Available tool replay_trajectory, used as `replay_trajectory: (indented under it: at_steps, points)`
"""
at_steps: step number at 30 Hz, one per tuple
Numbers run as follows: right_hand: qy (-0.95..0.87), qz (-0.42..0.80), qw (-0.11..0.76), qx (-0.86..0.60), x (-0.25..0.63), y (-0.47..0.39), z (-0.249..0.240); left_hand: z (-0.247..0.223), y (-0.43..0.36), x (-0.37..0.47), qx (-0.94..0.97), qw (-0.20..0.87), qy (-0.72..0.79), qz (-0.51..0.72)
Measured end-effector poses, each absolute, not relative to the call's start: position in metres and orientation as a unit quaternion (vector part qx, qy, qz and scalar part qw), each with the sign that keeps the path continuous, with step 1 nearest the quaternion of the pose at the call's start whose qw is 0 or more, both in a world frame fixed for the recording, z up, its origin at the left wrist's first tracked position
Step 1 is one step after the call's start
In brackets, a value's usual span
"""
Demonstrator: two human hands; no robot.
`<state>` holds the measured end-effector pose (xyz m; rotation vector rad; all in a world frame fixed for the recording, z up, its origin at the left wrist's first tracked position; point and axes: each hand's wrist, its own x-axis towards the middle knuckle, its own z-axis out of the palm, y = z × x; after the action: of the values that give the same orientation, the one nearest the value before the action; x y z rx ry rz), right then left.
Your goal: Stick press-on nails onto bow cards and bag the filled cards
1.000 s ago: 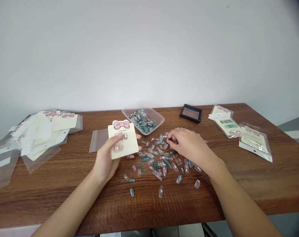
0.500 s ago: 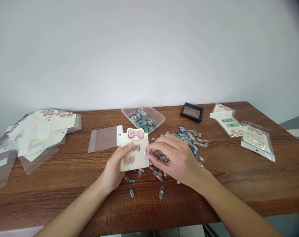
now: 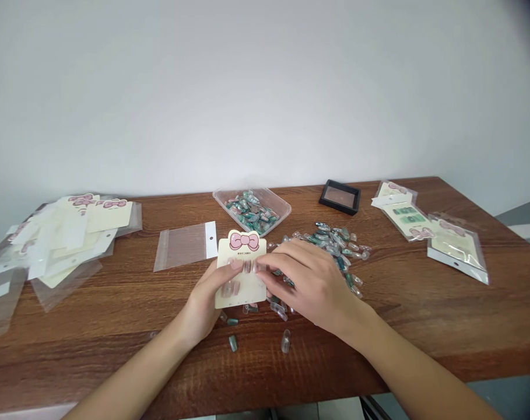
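My left hand (image 3: 203, 298) grips a cream display card (image 3: 252, 291) with a pink bow at its top, thumb across the front and fingers behind. Several pinkish press-on nails (image 3: 230, 287) sit on the card in two rows, the upper one partly under my thumb. My right hand (image 3: 315, 283) pinches one more press-on nail (image 3: 256, 266) against the card at the right end of the upper row. Behind and below my right hand, a loose pile of clear and green press-on nails (image 3: 334, 240) spreads over the table.
A clear plastic tray (image 3: 282, 205) holds more nails, beside a black frame (image 3: 355, 201). An empty clear bag (image 3: 181, 248) lies left of the card. Bow cards and bags (image 3: 72, 233) pile up at far left; packed cards (image 3: 457, 248) lie at right on the wooden table (image 3: 129, 309).
My right hand has brought its press-on nail slightly left, from the card's right edge to the upper row. The card has shifted slightly right and down.
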<state>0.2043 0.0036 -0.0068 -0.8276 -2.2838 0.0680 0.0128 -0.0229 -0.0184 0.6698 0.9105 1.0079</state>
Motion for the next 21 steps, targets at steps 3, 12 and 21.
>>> replay_trajectory:
  at_steps: [3,12,21]
  points:
    - [-0.882,0.025,0.344,-0.321,0.2042,0.0034,-0.0073,-0.0197,-0.0243,0.0118,0.305,0.726,0.412,0.458]
    - [-0.883,0.011,0.338,-0.326,0.2040,0.0028,-0.0061,-0.0162,-0.0234,0.0153,0.298,0.729,0.408,0.462]
    - [-0.871,0.032,0.360,-0.333,0.2027,0.0003,-0.0054,-0.0128,-0.0189,0.0160,0.265,0.746,0.383,0.475]
